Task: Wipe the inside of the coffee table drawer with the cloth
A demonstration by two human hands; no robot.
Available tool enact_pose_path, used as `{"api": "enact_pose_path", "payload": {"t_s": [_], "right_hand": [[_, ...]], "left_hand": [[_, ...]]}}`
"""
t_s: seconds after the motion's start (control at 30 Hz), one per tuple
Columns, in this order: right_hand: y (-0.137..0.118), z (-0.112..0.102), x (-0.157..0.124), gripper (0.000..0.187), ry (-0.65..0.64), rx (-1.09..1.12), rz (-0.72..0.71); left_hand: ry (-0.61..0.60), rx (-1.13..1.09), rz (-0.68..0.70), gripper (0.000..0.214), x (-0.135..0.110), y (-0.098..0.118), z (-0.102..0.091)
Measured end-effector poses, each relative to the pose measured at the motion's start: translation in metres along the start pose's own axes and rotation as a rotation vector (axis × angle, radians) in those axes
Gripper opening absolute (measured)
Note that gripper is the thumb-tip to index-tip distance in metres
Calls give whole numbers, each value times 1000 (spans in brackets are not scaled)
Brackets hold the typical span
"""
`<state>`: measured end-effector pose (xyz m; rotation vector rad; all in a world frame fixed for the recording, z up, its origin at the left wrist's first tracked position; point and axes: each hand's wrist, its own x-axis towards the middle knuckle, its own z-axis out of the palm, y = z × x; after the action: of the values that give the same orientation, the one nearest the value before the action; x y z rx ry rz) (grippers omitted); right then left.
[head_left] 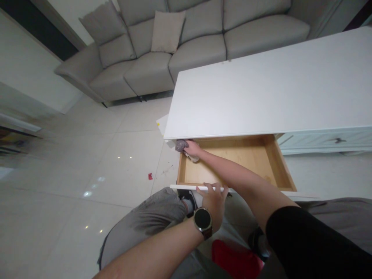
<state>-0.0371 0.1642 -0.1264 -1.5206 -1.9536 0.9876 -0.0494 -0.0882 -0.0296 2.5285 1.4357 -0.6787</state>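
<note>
A wooden drawer with a white front is pulled out of a white table. My left hand, with a watch at the wrist, grips the top edge of the drawer front, fingers over the rim. Reaching across the drawer, my right hand is at its far left corner, closed on a crumpled grey-purple cloth. The cloth lies against the left side wall of the drawer, close under the tabletop. A whitish part hangs below my right hand, and I cannot tell if it belongs to the cloth.
The white tabletop overhangs the back of the drawer. To the right is a closed drawer with a handle. A grey sofa stands behind. A small red scrap lies on the tiled floor; something red is below me.
</note>
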Motion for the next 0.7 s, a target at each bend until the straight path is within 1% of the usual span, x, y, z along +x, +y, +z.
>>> {"api": "enact_pose_path", "payload": {"t_s": [0.1,0.2,0.27,0.3,0.37,0.43,0.5,0.6,0.63,0.7], "right_hand": [[-6,-4,-19,62,-59,-56,-54],[-18,-1,-53,60,-209,-111,-214],[-30,4,-74,57,-341,-155,-324],[-35,7,-82,57,-396,-173,-356],[-42,9,-90,57,-449,-186,-372],[-42,3,-90,54,-419,-166,-349],[-35,-12,-85,51,-329,-154,-291],[-13,-42,-79,51,-186,-242,-133],[-4,-51,-80,52,-160,-299,-79],[16,-66,-83,54,-155,-427,7]], "left_hand": [[-17,-1,-3,75,-3,1,0],[-24,-18,4,85,-4,2,1],[-32,-22,14,83,-4,1,1],[-33,-18,15,81,-4,2,0],[-31,-3,10,78,-5,2,-1],[-30,14,3,77,-5,2,-3],[-37,17,10,80,-5,2,-5],[-42,3,28,81,-4,2,-7],[-42,-2,33,80,-4,1,-7],[-41,-10,32,78,-4,1,-7]]}}
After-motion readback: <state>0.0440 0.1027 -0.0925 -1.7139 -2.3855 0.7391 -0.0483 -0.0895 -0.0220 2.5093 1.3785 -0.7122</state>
